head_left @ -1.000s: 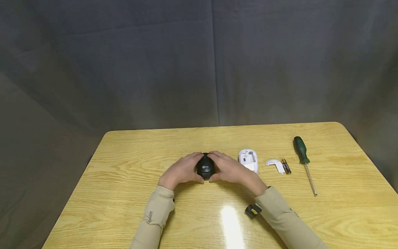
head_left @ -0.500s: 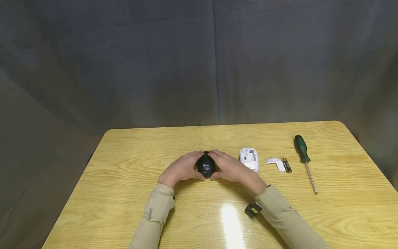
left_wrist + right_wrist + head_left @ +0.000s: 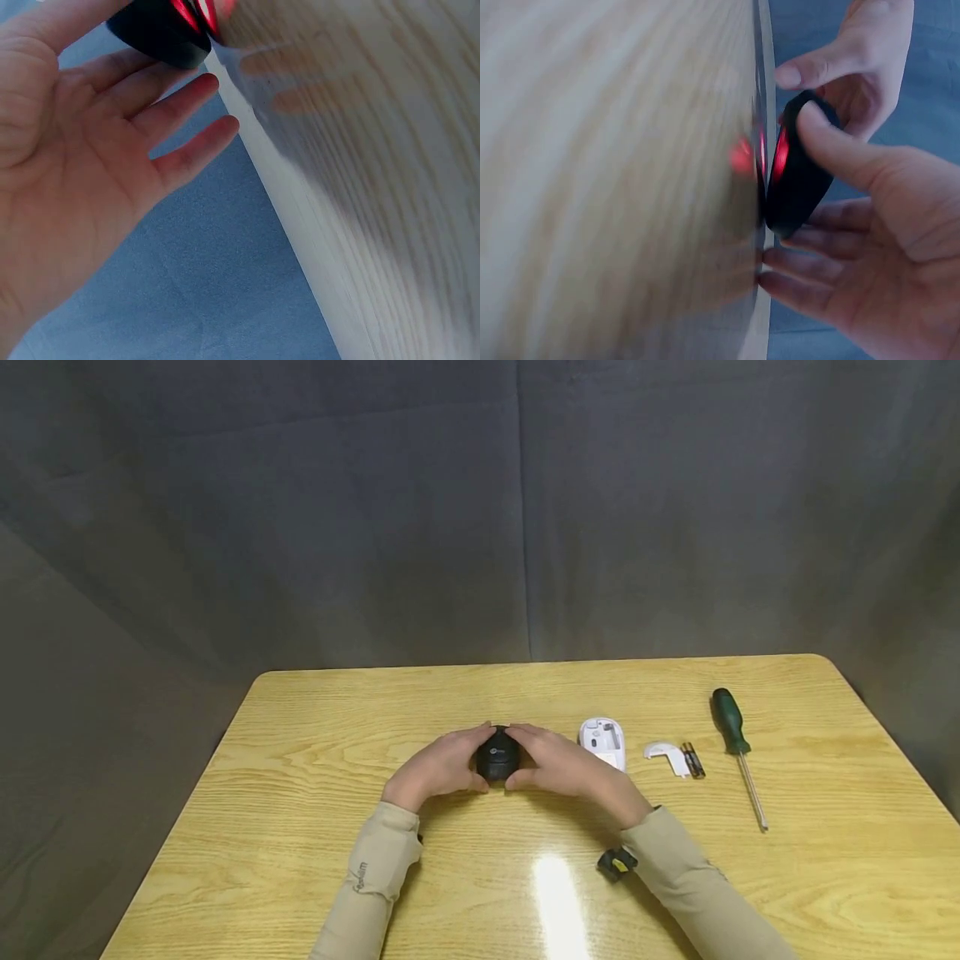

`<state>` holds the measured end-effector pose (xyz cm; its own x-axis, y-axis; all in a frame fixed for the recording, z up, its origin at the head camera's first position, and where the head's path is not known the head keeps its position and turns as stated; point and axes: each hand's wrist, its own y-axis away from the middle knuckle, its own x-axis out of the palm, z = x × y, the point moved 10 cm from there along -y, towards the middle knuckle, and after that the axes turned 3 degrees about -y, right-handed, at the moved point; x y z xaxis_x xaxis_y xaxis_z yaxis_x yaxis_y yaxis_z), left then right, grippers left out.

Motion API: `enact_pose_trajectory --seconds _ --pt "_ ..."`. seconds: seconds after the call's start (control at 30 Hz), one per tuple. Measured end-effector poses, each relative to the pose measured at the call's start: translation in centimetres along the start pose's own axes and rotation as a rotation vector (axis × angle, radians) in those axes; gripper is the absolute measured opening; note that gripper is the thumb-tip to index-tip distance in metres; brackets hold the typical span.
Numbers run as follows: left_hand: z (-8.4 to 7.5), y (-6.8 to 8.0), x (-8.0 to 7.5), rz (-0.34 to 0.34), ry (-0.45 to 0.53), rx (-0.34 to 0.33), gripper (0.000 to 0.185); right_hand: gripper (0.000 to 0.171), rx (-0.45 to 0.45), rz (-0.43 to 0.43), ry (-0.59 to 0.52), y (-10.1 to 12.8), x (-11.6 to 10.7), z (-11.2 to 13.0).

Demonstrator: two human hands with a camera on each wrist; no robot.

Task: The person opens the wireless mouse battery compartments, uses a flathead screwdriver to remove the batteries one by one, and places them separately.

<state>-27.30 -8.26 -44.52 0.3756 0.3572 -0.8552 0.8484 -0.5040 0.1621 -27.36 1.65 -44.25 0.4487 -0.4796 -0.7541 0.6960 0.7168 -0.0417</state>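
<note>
A black computer mouse (image 3: 498, 755) with a small pale logo is held between both hands near the middle of the table. My left hand (image 3: 442, 763) grips its left side, thumb at the near end and fingertips at the far end. On the opposite side my right hand (image 3: 561, 763) holds it the same way. The right wrist view shows the mouse (image 3: 804, 176) tilted, one end raised off the tabletop, with red light glowing from its underside. Beside the right hand lies a white mouse (image 3: 603, 742), upside down with its battery bay uncovered.
Right of the white mouse are its curved white battery cover (image 3: 669, 757) and two small batteries (image 3: 693, 760). A green-handled screwdriver (image 3: 729, 720) lies farther right. The wooden table (image 3: 315, 735) ends at a dark cloth backdrop (image 3: 375, 543).
The black mouse has tipped in both hands, its near end coming up and its logo shifting away from me. Both hands keep their hold; the things on the right stay put.
</note>
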Motion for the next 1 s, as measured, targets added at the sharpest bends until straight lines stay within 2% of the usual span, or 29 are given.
enact_pose_trajectory --seconds 0.2,0.33,0.53,0.7,0.83,1.0 --pt "-0.2 -0.2 -0.9 -0.096 0.082 0.047 0.033 0.047 0.032 -0.021 -0.162 0.2 -0.9 -0.7" --pt "-0.3 -0.1 -1.8 -0.181 0.156 0.054 0.016 0.040 0.076 -0.082 -0.239 0.3 -1.9 -1.2" --pt "-0.5 0.0 -2.5 -0.240 0.216 0.046 0.019 0.037 0.148 -0.181 -0.332 0.5 -3.0 -1.8" --pt "-0.7 -0.2 -3.3 -0.318 0.276 0.021 0.023 0.043 0.191 -0.224 -0.538 0.6 -3.4 -2.3" --pt "-0.7 -0.1 -3.4 -0.356 0.367 -0.026 0.030 0.051 0.197 -0.274 -0.677 0.6 -3.6 -2.4" --pt "-0.5 0.3 -3.2 -0.374 0.472 -0.094 0.037 0.054 0.207 -0.318 -0.749 0.7 -3.8 -2.3"
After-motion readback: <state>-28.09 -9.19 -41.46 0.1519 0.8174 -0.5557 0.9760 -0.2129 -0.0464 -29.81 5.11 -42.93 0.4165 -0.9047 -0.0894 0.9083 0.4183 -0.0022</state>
